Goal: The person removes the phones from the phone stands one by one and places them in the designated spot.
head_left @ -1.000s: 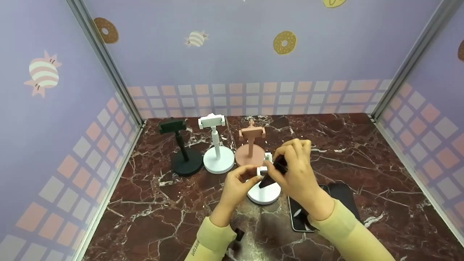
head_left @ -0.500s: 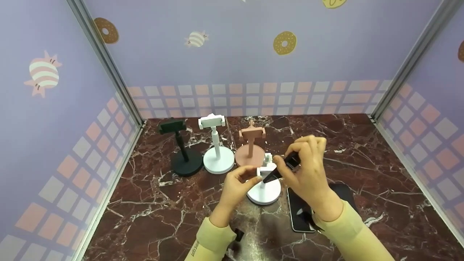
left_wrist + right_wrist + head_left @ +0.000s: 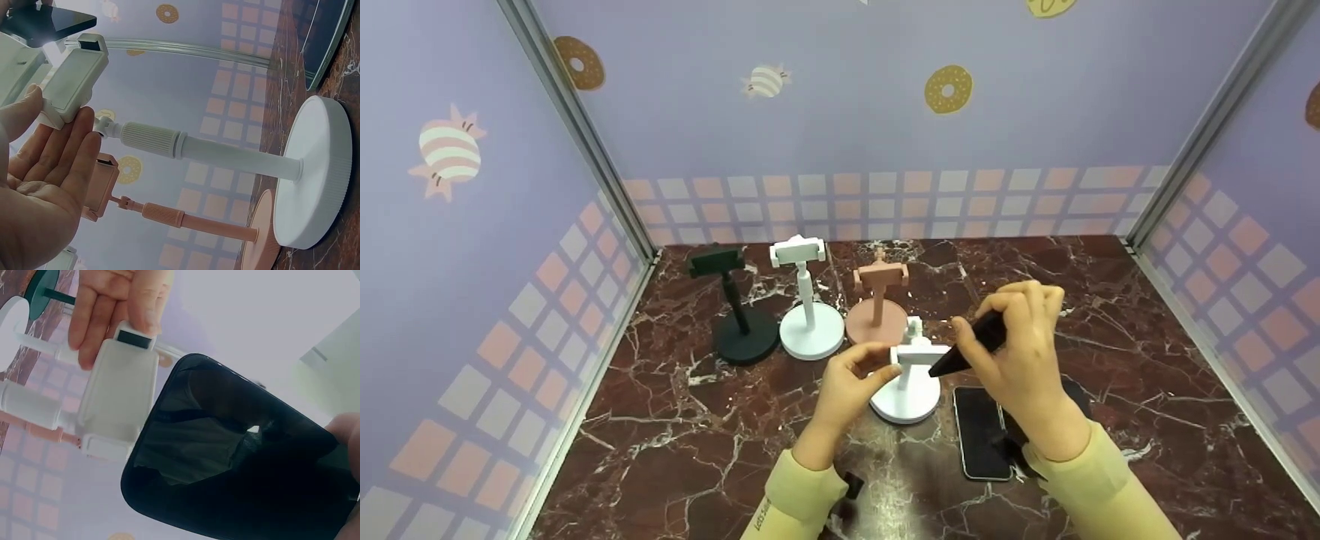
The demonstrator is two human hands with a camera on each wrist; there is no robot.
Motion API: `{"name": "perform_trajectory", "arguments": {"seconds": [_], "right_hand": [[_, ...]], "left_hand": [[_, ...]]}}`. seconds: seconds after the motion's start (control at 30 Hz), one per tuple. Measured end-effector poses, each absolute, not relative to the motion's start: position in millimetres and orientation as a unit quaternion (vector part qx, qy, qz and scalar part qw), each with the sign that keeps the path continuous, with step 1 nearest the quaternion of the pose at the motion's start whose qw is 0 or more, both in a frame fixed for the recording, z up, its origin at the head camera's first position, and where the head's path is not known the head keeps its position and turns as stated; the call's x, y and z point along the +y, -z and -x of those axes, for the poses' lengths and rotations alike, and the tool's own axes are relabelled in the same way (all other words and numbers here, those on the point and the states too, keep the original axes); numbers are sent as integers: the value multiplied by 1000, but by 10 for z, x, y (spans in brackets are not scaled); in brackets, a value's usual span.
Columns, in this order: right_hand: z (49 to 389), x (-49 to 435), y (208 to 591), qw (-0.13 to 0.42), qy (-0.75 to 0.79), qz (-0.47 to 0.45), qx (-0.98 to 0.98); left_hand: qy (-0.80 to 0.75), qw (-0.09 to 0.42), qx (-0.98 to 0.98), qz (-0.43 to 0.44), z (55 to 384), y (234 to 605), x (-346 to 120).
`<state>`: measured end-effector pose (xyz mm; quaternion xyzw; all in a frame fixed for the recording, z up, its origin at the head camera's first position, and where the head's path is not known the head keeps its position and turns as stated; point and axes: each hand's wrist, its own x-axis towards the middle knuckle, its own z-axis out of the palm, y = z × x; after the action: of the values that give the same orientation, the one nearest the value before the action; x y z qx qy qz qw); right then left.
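In front of me stands a white phone stand [image 3: 907, 401] on a round base. My left hand [image 3: 847, 382] pinches the left end of its clamp [image 3: 76, 84] between thumb and fingers; the left wrist view shows the other fingers stretched out beneath. A black smartphone [image 3: 225, 455] is in my right hand [image 3: 1020, 345], held by its far end between thumb and fingers. In the head view its lower end tilts down to the left, close to the clamp's right end. The right wrist view shows the clamp's face bare; whether phone and clamp touch, I cannot tell.
Behind stand a dark green phone stand [image 3: 746, 337], another white stand [image 3: 812, 330] and a pink stand [image 3: 877, 319]. A silver-edged phone [image 3: 982, 439] lies flat at the right, beside a dark phone-like slab [image 3: 1076, 396] partly hidden by my right wrist. Patterned walls [image 3: 840, 135] enclose the table.
My right hand has moved right with the smartphone, drawing it away from the front of the clamp and uncovering more of it. My left hand has stayed in place on the clamp.
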<state>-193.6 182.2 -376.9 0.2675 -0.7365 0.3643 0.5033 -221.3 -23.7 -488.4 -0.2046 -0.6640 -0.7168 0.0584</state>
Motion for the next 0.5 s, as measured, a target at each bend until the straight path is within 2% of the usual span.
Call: {"name": "perform_trajectory", "arguments": {"seconds": [0.5], "right_hand": [[1957, 2014, 3940, 491, -355, -251, -754]], "left_hand": [[708, 61, -670, 217, 2207, 4874, -249]]}}
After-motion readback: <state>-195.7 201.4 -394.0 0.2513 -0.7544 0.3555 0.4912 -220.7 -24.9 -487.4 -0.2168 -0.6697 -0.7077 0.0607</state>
